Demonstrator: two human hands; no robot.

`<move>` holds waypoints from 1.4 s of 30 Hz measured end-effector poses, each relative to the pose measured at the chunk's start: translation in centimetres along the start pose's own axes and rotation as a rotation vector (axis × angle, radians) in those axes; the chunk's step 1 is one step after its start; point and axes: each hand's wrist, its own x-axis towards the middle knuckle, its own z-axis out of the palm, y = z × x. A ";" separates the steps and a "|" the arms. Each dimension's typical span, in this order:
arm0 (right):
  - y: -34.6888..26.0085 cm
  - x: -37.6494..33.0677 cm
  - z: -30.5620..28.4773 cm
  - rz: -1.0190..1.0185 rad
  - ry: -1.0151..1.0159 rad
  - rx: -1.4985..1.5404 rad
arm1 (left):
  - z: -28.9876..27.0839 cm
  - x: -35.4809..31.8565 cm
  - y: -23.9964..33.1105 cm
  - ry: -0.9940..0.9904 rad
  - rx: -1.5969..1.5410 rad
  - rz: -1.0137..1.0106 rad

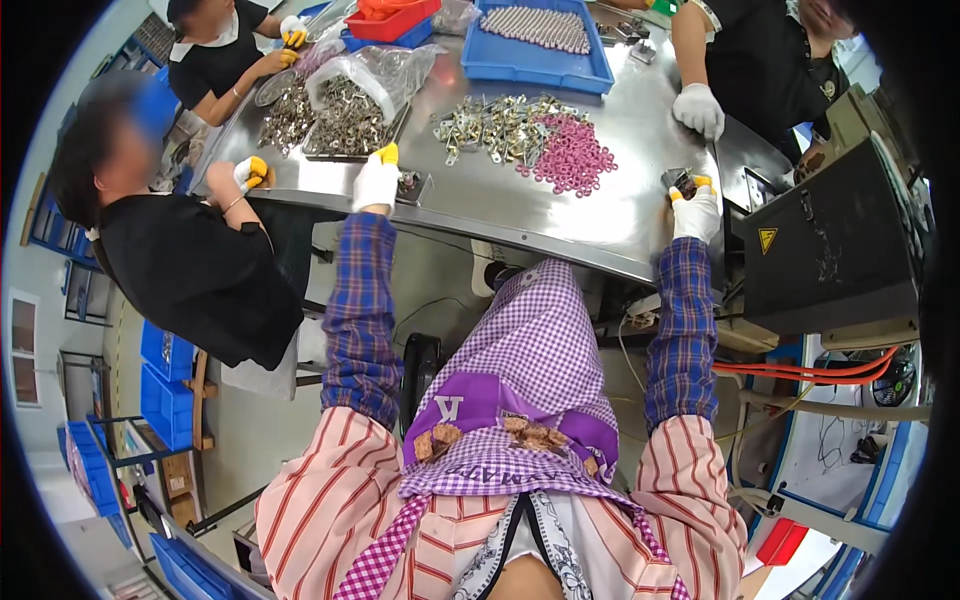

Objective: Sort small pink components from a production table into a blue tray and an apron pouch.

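My left hand (375, 185), in a white glove with yellow fingertips, is at the table's near edge. Its fingers are bunched together beside a small metal box (413, 187) and the near corner of a tray heaped with small metal parts (350, 115). Anything between these fingers is hidden. Far to the right, my right hand (696, 212), gloved alike, has its fingers curled at a small metal holder (682, 180) with dark contents; what they pinch is too small to make out. Between my hands lie loose metal terminals (485, 125) and a pile of pink rings (570, 155).
A blue tray (540, 70) with rows of small pale parts stands at the back of the metal table (470, 200), near a red bin (390, 22). Co-workers sit at the left (190, 250) and far right (765, 70). A dark machine cabinet (830, 245) borders the right side.
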 end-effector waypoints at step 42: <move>-7.8 -2.5 -0.5 -0.146 -0.451 0.417 | 7.7 -12.9 5.1 0.005 0.060 0.597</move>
